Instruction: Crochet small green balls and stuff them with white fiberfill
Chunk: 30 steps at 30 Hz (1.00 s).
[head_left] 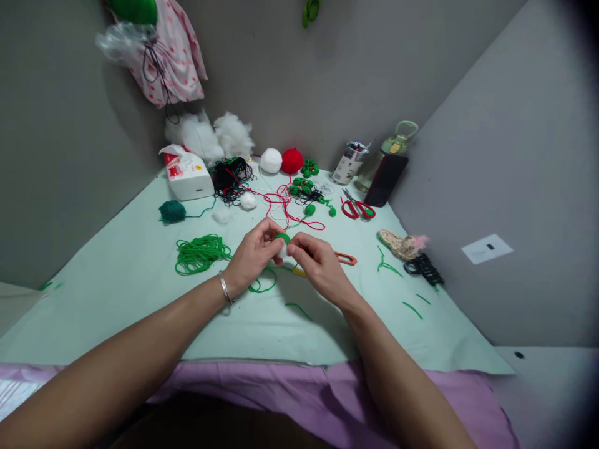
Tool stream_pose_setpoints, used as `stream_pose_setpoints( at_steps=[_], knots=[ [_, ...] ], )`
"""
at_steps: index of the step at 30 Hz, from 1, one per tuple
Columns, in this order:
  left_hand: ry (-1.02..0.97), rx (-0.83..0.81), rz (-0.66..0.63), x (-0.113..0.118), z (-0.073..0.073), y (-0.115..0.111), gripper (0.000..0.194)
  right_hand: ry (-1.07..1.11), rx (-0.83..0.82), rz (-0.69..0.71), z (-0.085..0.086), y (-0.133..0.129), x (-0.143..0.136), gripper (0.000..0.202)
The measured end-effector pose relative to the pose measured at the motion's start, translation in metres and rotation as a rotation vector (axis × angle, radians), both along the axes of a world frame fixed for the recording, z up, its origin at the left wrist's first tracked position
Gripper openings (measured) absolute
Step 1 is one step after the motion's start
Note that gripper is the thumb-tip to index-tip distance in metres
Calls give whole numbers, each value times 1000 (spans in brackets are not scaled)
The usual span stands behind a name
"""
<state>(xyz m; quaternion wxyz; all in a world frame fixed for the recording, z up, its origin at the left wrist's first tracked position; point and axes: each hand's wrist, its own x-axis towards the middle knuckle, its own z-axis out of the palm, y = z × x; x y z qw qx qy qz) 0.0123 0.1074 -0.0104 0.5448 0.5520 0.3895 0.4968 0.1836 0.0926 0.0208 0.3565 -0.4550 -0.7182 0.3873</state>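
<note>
Over the middle of the pale green cloth, my left hand (250, 254) is closed on a small green crocheted piece (283, 237). A tuft of white stuffing (282, 250) shows just below it, between the two hands. My right hand (322, 264) pinches at the tuft with thumb and forefinger; its other fingers are curled. Whether the stuffing sits inside the piece I cannot tell. Under the right hand lie a yellow-handled tool (298, 272), partly covered, and an orange tool (346, 258). Loose green yarn (262, 284) trails below my hands.
A green yarn bundle (201, 254) lies left. Behind stand a tissue pack (189, 179), white stuffing heaps (234, 136), white (271, 161) and red yarn balls (292, 161). Red-handled scissors (358, 208), a phone (386, 179) and a bottle (395, 144) are at right, by the wall.
</note>
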Motion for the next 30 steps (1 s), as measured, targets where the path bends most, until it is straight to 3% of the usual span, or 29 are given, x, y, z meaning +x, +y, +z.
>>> stream_pose_setpoints(
  at_steps=[6,16,24,30],
  knots=[
    [-36,-86,4,2,0,-1,9,25,0,-29,-2,1,-4,25],
    [-163,-67,-146,2,-2,-6,25,47,51,-178,-9,7,-1,29],
    [-211,-82,-191,3,-8,1,36,102,-22,-42,2,4,3,25],
    [-183,-49,-73,7,-7,-2,34,53,-19,11,3,-1,-3,26]
  ],
)
